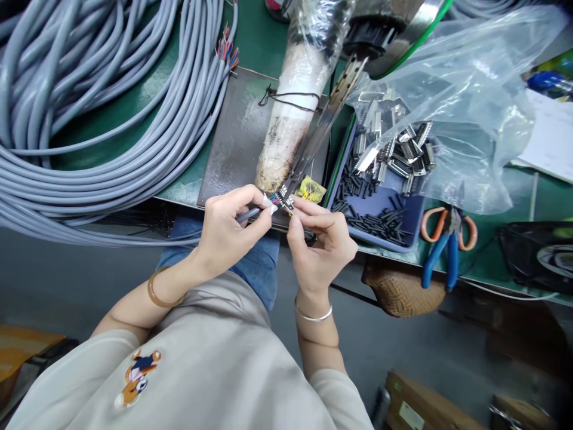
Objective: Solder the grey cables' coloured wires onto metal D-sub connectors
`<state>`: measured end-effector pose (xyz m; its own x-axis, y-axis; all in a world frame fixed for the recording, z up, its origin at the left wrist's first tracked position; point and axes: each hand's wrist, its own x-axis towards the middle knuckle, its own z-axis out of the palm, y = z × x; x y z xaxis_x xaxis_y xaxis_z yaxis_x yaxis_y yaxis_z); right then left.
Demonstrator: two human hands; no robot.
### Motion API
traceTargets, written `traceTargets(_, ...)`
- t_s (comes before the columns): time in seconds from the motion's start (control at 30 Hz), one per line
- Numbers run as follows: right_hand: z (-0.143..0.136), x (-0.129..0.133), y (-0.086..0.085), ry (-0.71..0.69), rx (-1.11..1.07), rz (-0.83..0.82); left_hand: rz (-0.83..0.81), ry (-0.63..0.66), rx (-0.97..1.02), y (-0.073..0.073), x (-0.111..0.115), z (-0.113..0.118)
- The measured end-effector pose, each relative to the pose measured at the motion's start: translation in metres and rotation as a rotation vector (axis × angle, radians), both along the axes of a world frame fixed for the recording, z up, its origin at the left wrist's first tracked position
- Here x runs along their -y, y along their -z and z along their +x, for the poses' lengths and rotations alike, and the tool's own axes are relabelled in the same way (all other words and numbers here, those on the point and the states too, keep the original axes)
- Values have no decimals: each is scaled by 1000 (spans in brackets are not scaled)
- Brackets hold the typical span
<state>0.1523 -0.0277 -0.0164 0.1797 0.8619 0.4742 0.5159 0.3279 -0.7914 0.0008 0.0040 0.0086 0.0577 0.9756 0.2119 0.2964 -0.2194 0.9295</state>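
My left hand [237, 224] pinches the end of a grey cable [249, 214], where thin coloured wires fan out. White tape or a finger cover shows at its fingertips. Between both hands is a small metal multi-pin connector [285, 196], with the wire ends right at its pins. My right hand [320, 239] grips this connector's near edge between thumb and fingers. Just beyond the fingers, the tip of a long metal rod-like tool [320, 128] points down beside a stained white tube [286, 119]. A yellow sponge-like piece [311, 190] lies next to the connector.
Coiled grey cables [179, 137] cover the left of the green table. On the right, a blue tray [416, 230] holds metal connectors [409, 149] and short black tubes [376, 218], beside a clear plastic bag [483, 119]. Blue-handled pliers [441, 257] and orange-handled scissors [469, 233] lie near the edge.
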Motion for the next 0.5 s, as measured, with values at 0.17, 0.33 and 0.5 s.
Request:
traceTargets(0.17, -1, -5, -8, -20, -9, 24, 19, -23, -7, -4, 1, 0)
traceTargets(0.33, 0, -7, -14, -32, 43, 46, 25, -13, 25, -6, 0, 0)
traceTargets(0.5, 3, -5, -11, -38, 27, 8, -37, -7, 16, -5, 1, 0)
